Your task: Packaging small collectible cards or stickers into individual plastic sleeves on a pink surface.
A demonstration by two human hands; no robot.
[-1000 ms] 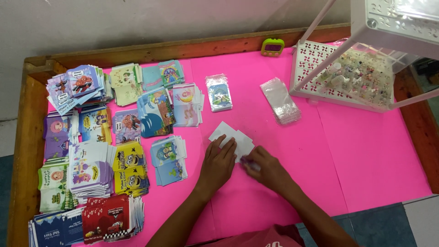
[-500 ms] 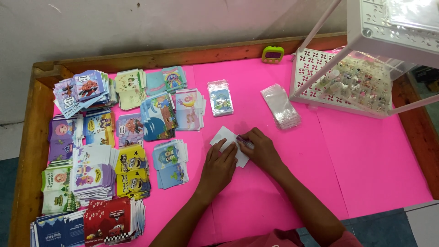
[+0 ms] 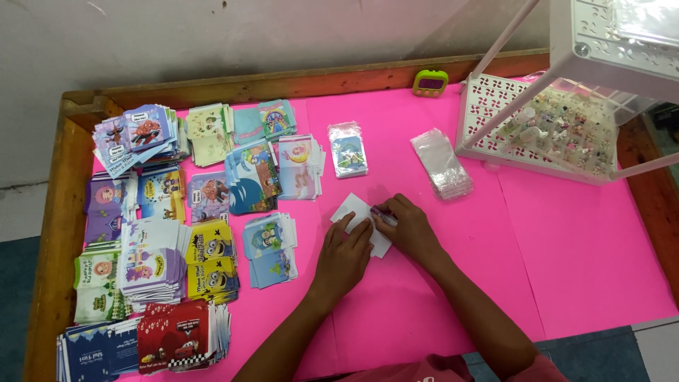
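Item: small white card (image 3: 357, 212) on pink table cover (image 3: 566, 247), pinned flat under spread fingers of left hand (image 3: 344, 255), fingertips (image 3: 359, 230) pressed on near half, palm off the paper. Right hand (image 3: 410, 230) curled closed around a thin purple pen (image 3: 382, 214), tip on card just beyond left fingertips. Judged step: marking the card; best done with holding fingers kept clear of pen line, pressure even so the card stayed square, strokes short. Beyond fingers: one sleeved picture card (image 3: 349, 150); further right of pen hand, stack of clear sleeves (image 3: 442, 164). Left of holding fingers, well apart: rows of printed card packs (image 3: 184, 226). Far right: white lattice rack (image 3: 537, 120) with small trinkets, contents too small to tell. Small green timer (image 3: 430, 83) at far edge.
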